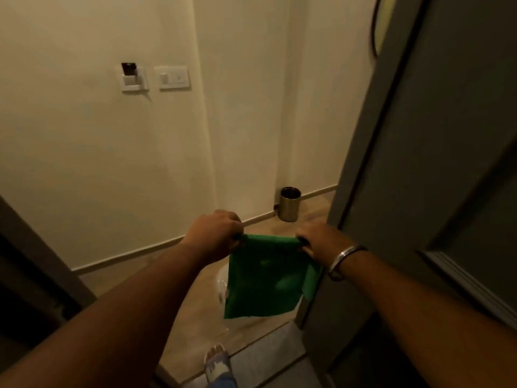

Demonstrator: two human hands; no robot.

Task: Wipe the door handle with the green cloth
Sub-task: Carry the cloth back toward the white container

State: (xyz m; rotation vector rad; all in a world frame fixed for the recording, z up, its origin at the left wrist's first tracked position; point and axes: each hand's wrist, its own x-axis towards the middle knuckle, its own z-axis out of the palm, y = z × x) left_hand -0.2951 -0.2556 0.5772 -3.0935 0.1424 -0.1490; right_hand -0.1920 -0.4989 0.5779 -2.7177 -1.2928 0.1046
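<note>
A green cloth (265, 278) hangs flat in front of me, held by its top edge. My left hand (215, 233) pinches the top left corner and my right hand (321, 242), with a metal bangle on the wrist, pinches the top right corner. A dark grey door (436, 163) stands open on the right, its edge just beside my right hand. No door handle is visible in this view.
A cream wall (112, 163) with a card holder (133, 77) and a light switch (173, 77) is ahead. A small metal bin (289, 204) stands in the floor corner. A dark frame (33, 261) is at left. My foot in a sandal (216, 365) is below.
</note>
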